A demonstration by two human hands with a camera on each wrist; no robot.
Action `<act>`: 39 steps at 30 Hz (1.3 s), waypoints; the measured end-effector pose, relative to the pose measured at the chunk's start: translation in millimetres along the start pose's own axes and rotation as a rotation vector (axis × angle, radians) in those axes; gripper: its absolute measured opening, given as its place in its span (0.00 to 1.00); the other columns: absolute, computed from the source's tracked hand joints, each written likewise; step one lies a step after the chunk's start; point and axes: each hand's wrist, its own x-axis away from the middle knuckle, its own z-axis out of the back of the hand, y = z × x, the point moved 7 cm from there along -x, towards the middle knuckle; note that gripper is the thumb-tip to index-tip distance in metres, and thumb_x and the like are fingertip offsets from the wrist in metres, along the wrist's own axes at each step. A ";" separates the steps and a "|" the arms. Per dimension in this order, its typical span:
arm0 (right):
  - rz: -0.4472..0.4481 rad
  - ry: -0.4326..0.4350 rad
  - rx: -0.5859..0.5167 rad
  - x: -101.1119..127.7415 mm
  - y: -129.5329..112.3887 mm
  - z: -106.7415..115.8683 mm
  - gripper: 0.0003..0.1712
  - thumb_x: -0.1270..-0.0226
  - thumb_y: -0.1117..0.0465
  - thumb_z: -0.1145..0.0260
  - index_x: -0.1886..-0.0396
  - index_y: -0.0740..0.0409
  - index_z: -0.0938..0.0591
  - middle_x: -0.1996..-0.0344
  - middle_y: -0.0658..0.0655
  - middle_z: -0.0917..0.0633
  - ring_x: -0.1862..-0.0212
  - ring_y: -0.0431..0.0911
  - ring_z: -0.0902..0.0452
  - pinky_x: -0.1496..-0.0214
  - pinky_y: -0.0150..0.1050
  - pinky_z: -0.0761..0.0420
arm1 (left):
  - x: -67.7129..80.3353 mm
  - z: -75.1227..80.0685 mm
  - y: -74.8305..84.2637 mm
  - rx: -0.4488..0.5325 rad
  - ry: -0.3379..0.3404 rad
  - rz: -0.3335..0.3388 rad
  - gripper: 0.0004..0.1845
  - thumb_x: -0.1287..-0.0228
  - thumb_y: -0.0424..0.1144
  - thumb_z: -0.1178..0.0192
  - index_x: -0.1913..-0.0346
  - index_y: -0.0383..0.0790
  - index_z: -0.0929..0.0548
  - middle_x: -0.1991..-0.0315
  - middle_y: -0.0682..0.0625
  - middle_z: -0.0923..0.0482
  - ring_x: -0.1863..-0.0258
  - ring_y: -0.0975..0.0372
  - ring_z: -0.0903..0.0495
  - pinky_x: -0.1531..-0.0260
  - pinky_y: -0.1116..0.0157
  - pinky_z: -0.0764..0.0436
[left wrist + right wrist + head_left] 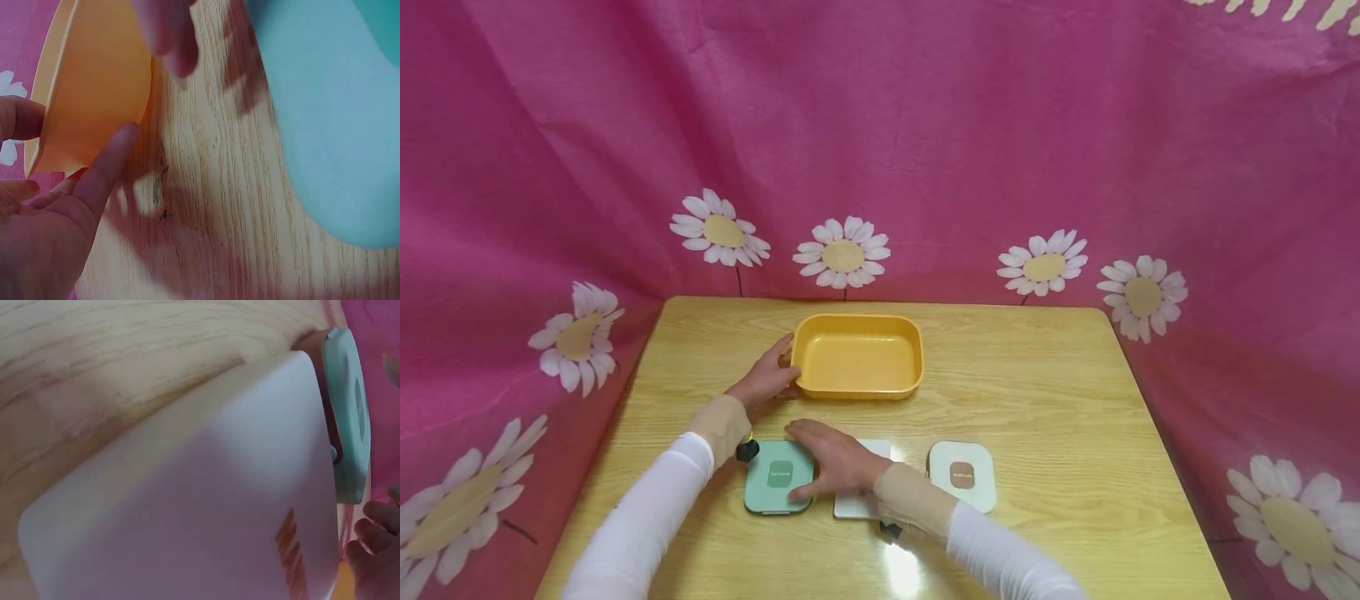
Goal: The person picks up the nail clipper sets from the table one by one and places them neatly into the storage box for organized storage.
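Observation:
A yellow rectangular tray [859, 387] stands toward the back of the table. My left hand [767, 375] grips its left wall at the rim; in the left wrist view a finger of the left hand [50, 237] lies along the outer side. Nearer the front is a mint-green square box [763, 492] with rounded corners. Over its right part hovers my right hand [842, 460], thumb and fingers spread apart; whether they touch it I cannot tell. Below that hand and wrist lies a white box [850, 507], partly hidden. Farther right sits another white box [943, 462] with a brown square label.
All these things stand on a light wooden table [1060, 400]. A pink cloth [925, 150] with printed daisies hangs behind the table and at both sides. Dark wrist cameras are strapped to both wrists.

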 end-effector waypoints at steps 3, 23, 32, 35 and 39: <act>0.005 -0.017 0.026 0.5 -4.5 -4.3 0.60 0.42 0.34 0.23 0.18 0.55 0.36 0.20 0.57 0.34 0.20 0.49 0.39 0.22 0.40 0.35 | -0.4 -0.1 0.4 0.001 0.008 0.001 0.47 0.26 0.28 0.48 0.13 0.50 0.61 0.18 0.35 0.44 0.45 0.50 0.18 0.47 0.52 0.13; 0.082 -0.026 0.198 -0.9 -25.0 -22.3 0.65 0.52 0.40 0.17 0.17 0.50 0.38 0.25 0.60 0.33 0.27 0.50 0.34 0.31 0.35 0.27 | -11.5 2.6 7.1 -0.165 0.117 -0.020 0.45 0.26 0.29 0.46 0.14 0.46 0.55 0.22 0.33 0.38 0.35 0.47 0.24 0.48 0.58 0.14; 0.070 -0.021 0.274 -2.3 -25.8 -26.1 0.66 0.50 0.36 0.18 0.16 0.50 0.40 0.25 0.60 0.33 0.27 0.51 0.34 0.33 0.36 0.24 | -13.9 1.7 7.8 -0.152 0.101 -0.025 0.44 0.26 0.28 0.47 0.14 0.41 0.55 0.23 0.32 0.36 0.39 0.48 0.22 0.54 0.62 0.13; 0.064 -0.022 0.272 -2.2 -24.2 -27.3 0.66 0.50 0.36 0.18 0.16 0.49 0.40 0.24 0.60 0.33 0.26 0.50 0.35 0.32 0.36 0.25 | -14.3 1.1 7.5 -0.148 0.096 -0.017 0.44 0.27 0.28 0.47 0.14 0.41 0.55 0.24 0.31 0.36 0.41 0.48 0.21 0.54 0.62 0.12; 0.063 -0.021 0.267 -2.4 -23.7 -27.7 0.66 0.50 0.36 0.18 0.16 0.49 0.40 0.24 0.60 0.33 0.26 0.50 0.35 0.32 0.36 0.25 | -14.4 1.8 9.0 -0.185 0.105 -0.028 0.43 0.27 0.29 0.46 0.14 0.39 0.54 0.25 0.30 0.35 0.39 0.47 0.22 0.51 0.61 0.13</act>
